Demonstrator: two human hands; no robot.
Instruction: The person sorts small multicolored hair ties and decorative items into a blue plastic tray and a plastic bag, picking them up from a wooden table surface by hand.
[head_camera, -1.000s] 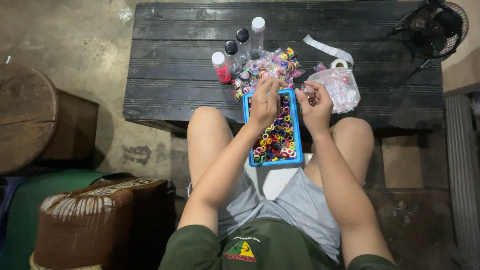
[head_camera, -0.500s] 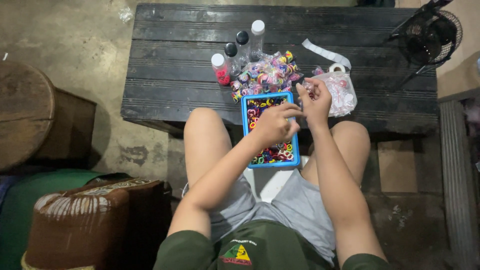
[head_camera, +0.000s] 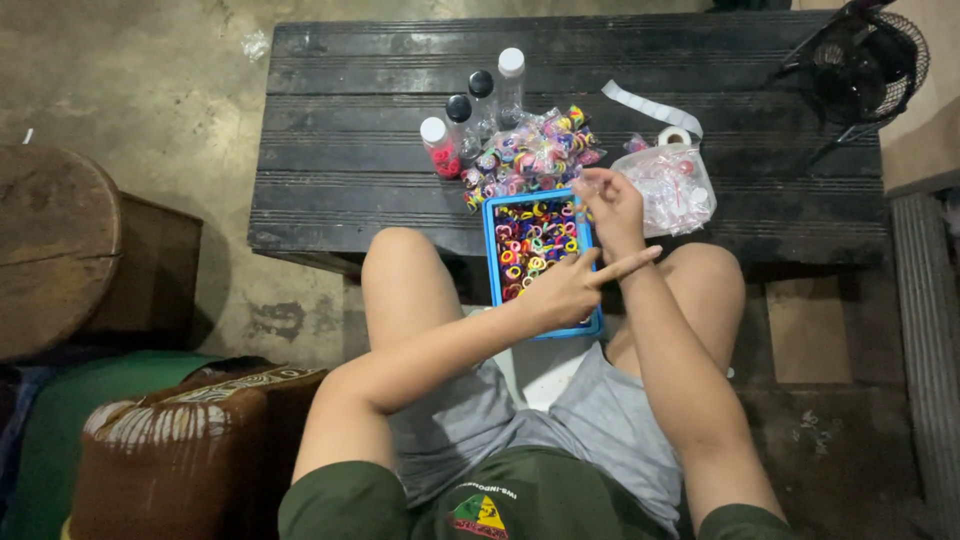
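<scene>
Now left hand (head_camera: 565, 290) hovering over blue tray (head_camera: 492, 260) of colourful bands, index finger pointing right, grip spread. Right hand (head_camera: 612, 205) pinching small band at tray's far right corner, beside plastic bag (head_camera: 675, 185) on tabletop (head_camera: 340, 150).

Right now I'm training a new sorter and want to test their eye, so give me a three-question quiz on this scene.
1. True or false: the blue tray of coloured rings lies on the person's lap.
2. How many capped bottles stand on the dark table?
3. Which hand is over the tray: A the left hand, B the right hand?

Key: 1 true; 2 four; 3 A, with its forefinger stretched out to the right.
</scene>
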